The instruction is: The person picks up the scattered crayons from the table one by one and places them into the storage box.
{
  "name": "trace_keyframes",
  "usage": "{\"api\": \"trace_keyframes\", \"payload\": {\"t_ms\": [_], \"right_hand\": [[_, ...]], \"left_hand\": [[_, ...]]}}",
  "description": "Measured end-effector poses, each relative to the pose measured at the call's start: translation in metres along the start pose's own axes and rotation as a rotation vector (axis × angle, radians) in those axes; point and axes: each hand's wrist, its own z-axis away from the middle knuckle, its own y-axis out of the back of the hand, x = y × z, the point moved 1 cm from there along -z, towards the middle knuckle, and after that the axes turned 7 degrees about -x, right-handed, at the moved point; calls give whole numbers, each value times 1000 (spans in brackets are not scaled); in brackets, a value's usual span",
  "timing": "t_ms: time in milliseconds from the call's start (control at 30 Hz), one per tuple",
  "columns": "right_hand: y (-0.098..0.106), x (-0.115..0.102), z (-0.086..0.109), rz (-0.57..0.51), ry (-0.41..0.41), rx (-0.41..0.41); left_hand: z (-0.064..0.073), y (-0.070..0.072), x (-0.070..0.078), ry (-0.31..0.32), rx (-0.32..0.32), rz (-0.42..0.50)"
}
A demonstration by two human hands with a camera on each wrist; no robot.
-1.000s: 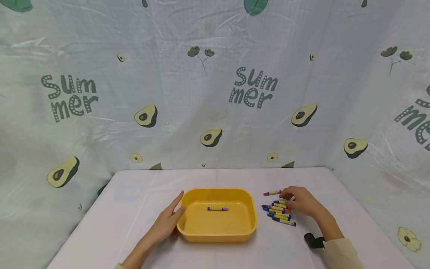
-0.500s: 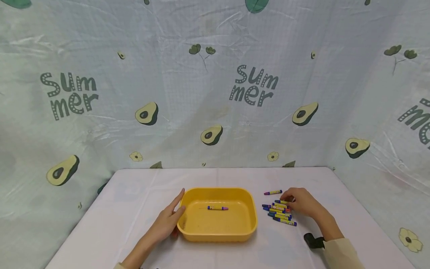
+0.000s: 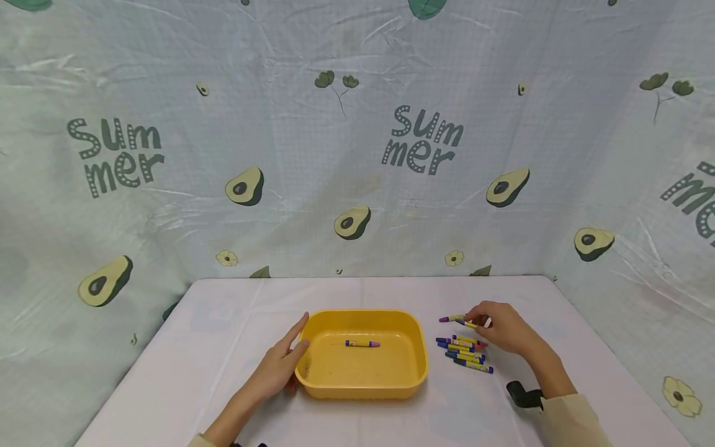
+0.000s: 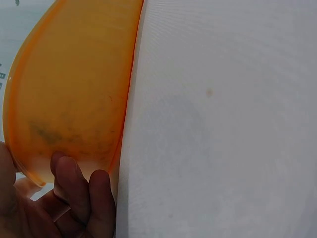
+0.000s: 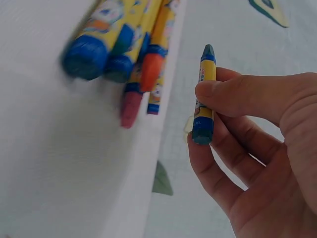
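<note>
My left hand (image 3: 276, 367) holds the left end of a yellow plastic tray (image 3: 360, 393), with the thumb at the rim and curled fingers (image 4: 74, 183) against its outer wall. Inside the tray lies one purple crayon (image 3: 362, 343). To the right, my right hand (image 3: 505, 329) pinches a dark green crayon (image 5: 208, 68) in a yellow and blue wrapper between thumb and fingers. That crayon is raised over the table, its tip toward the tray. Just beyond it, another purple crayon (image 3: 450, 319) lies by itself, partly overlapped by the held one in the head view.
Several crayons (image 3: 463, 357) lie in a loose pile on the table between the tray and my right forearm. A white cloth covers the table (image 3: 391, 428). Behind it hangs a printed sheet (image 3: 301, 205) with avocados and lettering. A black device (image 3: 523, 395) sits at my right wrist.
My right hand has picked the green crayon out of the pile and moved slightly up and away with it. The left hand and tray stay in place.
</note>
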Motion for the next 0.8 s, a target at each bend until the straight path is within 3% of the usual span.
{"api": "trace_keyframes", "payload": {"t_ms": [333,667,800], "right_hand": [[14,-36,-2,42,75,37],[14,-73,-8,-5,309,39],[10,-90,-17,-48,340,2]], "left_hand": [[2,1,2,11,8,-5],[1,0,1,15,6,-16],[-1,-1,1,4,-4,-13]]}}
